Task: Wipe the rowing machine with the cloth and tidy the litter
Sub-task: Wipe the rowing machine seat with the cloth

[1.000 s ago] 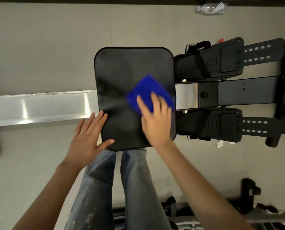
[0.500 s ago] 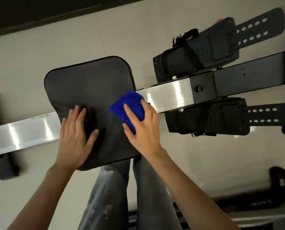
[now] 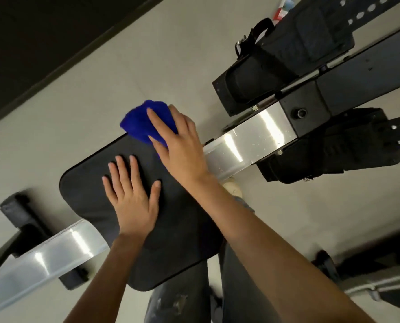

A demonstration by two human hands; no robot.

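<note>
Centrally, the blue cloth (image 3: 145,123) is lying bunched at the far corner of the black seat pad (image 3: 87,197) of the rowing machine, partly overhanging the pad's edge above the pale floor (image 3: 171,66). The right hand (image 3: 178,145) is pressing down on the cloth with fingers spread and extended, not curled around it. The left hand (image 3: 131,197) is resting flat on the middle of the pad, fingers open and splayed, gripping nothing. The pad is sitting on the shiny metal rail (image 3: 248,141), which is running diagonally from lower left to upper right. Two black footrests (image 3: 264,73) with straps are flanking the rail beyond the pad. A small red and white item (image 3: 281,10), possibly litter, is showing blurred at the top edge. The person's jeans (image 3: 180,297) are appearing below the pad.
</note>
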